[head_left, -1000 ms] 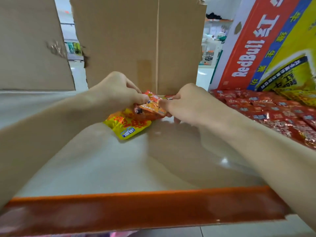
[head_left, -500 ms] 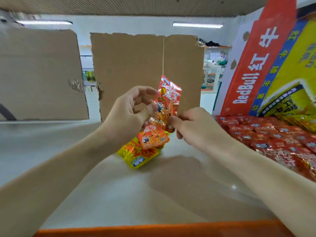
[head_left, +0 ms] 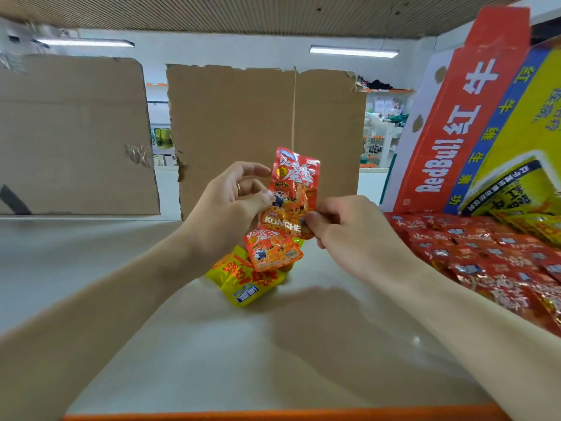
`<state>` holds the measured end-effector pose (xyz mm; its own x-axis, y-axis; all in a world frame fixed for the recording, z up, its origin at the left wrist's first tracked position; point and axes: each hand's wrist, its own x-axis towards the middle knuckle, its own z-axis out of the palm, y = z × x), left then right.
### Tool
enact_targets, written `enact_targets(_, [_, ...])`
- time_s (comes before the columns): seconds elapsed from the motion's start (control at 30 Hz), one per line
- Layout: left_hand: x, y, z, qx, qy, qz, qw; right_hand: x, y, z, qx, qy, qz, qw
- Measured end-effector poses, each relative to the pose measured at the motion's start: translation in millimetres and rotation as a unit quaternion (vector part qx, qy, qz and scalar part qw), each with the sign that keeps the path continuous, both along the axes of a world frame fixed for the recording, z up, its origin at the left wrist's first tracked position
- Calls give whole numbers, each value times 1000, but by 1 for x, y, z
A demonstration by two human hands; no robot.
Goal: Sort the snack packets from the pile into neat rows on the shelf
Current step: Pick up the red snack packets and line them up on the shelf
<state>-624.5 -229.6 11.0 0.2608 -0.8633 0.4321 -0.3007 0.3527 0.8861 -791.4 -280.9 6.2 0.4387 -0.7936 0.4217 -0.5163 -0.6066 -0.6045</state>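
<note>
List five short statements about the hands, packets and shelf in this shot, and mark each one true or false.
1. The left hand and the right hand both pinch the upright red packet. True.
2. The yellow packet lies on top of the orange packet. False: the orange packet lies on the yellow packet.
3. Rows of red packets lie on the right side of the shelf. True.
4. The Red Bull carton stands at the left end of the shelf. False: it stands at the right, behind the rows.
5. The right hand rests flat on the shelf. False: it is raised, gripping the red packet's lower corner.
</note>
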Motion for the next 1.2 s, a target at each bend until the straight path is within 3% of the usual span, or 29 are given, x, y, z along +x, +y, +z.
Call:
enact_targets(0.67, [4,-2,2,17,-13,36,999,-2,-1,-2,-43,-25,29,998])
enact_targets(1.2, [9,-1,3,-79,-70,82,991,-2,-2,-5,-92,-2,27,995])
